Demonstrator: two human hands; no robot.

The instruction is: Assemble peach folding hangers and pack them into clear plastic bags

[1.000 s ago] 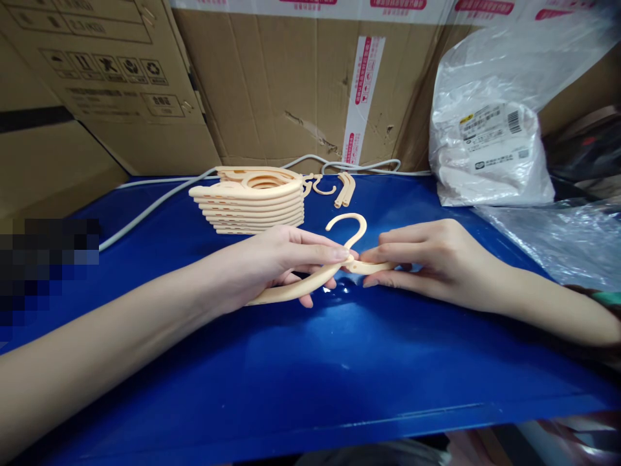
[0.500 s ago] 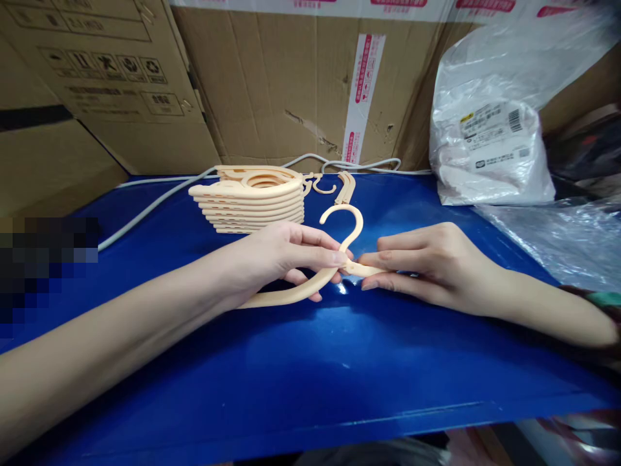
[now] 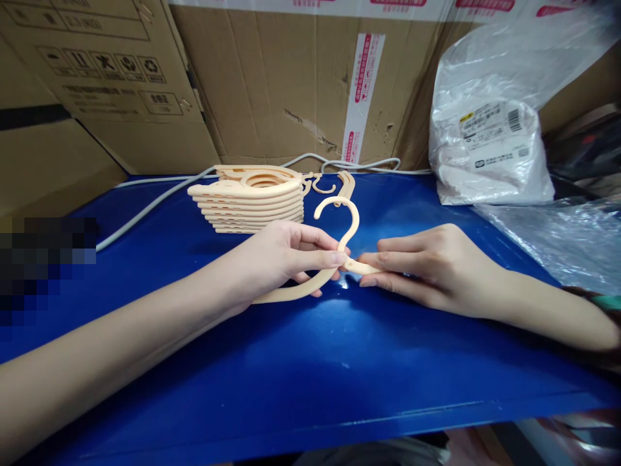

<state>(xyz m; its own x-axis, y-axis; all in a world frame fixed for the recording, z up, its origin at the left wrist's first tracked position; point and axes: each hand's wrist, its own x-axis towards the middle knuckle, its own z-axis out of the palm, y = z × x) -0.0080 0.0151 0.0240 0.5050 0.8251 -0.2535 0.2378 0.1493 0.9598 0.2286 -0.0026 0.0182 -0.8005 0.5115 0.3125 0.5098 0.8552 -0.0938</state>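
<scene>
A cream plastic clothes hanger (image 3: 295, 292) is held between my two hands over the blue table. Its hook points up and curls to the left at the top. My left hand (image 3: 295, 255) pinches it at the base of the hook, thumb in front and fingers behind. My right hand (image 3: 431, 268) grips the short arm on the right between thumb and fingers, covering that arm's outer end. Behind my left hand stands a stack of cream hangers (image 3: 250, 200). Several loose cream curved pieces (image 3: 345, 186) lie at the back, beside a small hook (image 3: 324, 188).
Cardboard boxes (image 3: 281, 84) wall off the back and left of the blue table (image 3: 310, 375). A white cable (image 3: 155, 217) runs along the rear. At the right back sits a plastic bag with a label (image 3: 492, 142), and clear plastic film (image 3: 548, 239) lies in front of it.
The held hanger's hook has shifted slightly up and to the left. Both hands keep their grips almost in place.
</scene>
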